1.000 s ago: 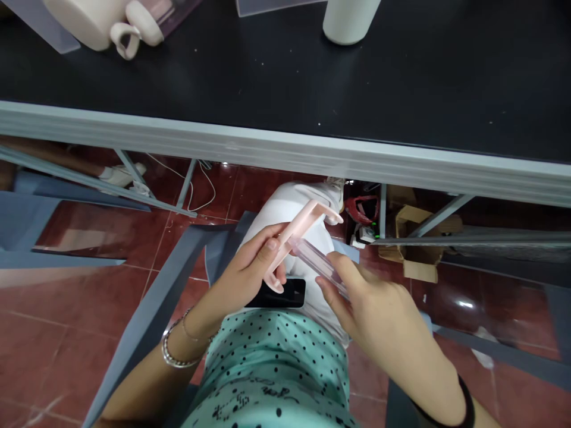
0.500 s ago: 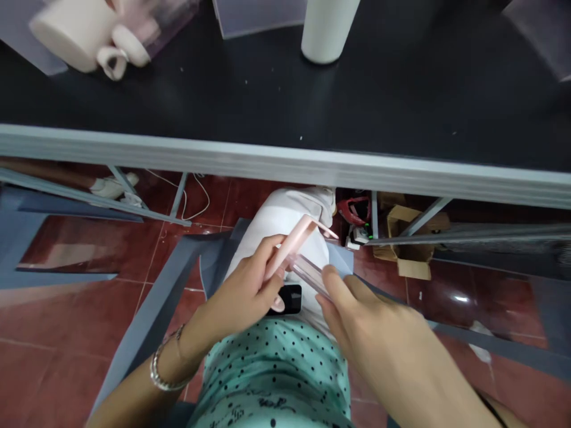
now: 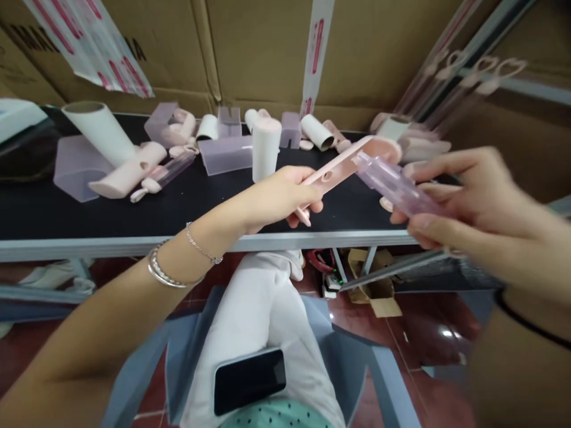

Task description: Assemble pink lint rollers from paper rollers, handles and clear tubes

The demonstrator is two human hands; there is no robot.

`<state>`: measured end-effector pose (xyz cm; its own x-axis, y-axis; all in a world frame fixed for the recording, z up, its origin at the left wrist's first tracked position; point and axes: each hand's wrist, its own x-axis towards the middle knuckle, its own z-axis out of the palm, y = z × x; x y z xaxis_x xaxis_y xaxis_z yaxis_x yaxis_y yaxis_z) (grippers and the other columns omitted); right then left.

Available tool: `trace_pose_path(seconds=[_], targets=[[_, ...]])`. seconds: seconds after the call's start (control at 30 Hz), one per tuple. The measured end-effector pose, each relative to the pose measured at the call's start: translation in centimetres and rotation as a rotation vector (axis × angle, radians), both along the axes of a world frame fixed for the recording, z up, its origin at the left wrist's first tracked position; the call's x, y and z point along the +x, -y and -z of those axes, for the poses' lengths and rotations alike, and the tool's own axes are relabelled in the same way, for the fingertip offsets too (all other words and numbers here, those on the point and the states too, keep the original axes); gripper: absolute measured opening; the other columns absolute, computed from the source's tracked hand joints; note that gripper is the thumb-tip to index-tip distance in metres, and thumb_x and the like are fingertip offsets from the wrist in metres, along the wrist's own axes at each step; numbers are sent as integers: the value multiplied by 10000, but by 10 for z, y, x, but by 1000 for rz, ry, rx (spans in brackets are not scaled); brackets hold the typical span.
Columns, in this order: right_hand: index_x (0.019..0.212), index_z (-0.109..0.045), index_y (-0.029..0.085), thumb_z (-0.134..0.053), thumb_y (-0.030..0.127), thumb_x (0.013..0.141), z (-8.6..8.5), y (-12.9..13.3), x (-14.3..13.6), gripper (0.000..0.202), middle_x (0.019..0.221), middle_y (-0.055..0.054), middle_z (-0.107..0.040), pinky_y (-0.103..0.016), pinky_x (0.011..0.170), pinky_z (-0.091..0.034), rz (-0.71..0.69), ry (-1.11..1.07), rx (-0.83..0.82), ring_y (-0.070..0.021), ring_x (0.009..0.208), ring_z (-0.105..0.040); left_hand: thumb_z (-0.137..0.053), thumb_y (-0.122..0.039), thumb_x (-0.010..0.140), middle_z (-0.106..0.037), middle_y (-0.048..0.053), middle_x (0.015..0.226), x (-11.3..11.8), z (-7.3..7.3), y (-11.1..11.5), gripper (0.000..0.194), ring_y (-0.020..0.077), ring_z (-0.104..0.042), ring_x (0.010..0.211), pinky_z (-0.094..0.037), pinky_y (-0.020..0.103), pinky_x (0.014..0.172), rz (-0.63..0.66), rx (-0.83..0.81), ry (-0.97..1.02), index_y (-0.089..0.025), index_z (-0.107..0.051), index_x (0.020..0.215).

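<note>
1. Pink plastic bracket: opaque, long, channel-like, ends turned in, round hole near the left fingers; tilted.
2. Purple-pink tube: translucent, narrower stepped tip, slightly blurred.
3. Left hand grasps bracket's lower end; rest extends up-right, raised over black tabletop.
4. Right hand grips tube's rear, thumb opposite fingers; tip points at bracket's inner side, can't tell if touching.
5. Held: one bracket, one tube. Lap: one phone.

Left hand, arm extended toward the desk, is curled; right hand, near the desk, grips with bent fingers.
</note>
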<state>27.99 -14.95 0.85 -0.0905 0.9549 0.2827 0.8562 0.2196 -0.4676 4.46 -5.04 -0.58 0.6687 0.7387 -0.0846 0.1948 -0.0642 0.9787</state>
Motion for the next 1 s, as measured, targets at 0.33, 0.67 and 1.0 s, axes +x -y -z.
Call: trace_pose_path(seconds=[0.33,0.67,1.0], targets=[[1234,-529,208,-455,341,951,44,-17,-31,322,756,15,-621,-231,575,-430,76,128,87,-111,583,-561,-639,-119,742,-539,-32,618,26,19,-36,111,67,-497,509,-402,190,488,156,-39,-134,-141,-530,729],[1122,-558,160,-428,292,938,59,-37,-38,261,818,-48,-629,-277,572,-394,176,415,209,-182,656,-586,-637,-53,709,-659,40,684,39,34,-61,199,155,-667,572,-449,181,397,107,-37,-144,-152,-468,673],[895,-608,190,-433,386,931,45,-24,-44,266,728,-56,-556,-283,529,-277,213,390,125,-142,587,-478,-645,-76,705,-617,-7,543,42,32,-60,215,149,-625,438,-374,153,279,86,63,-209,-169,-462,639]])
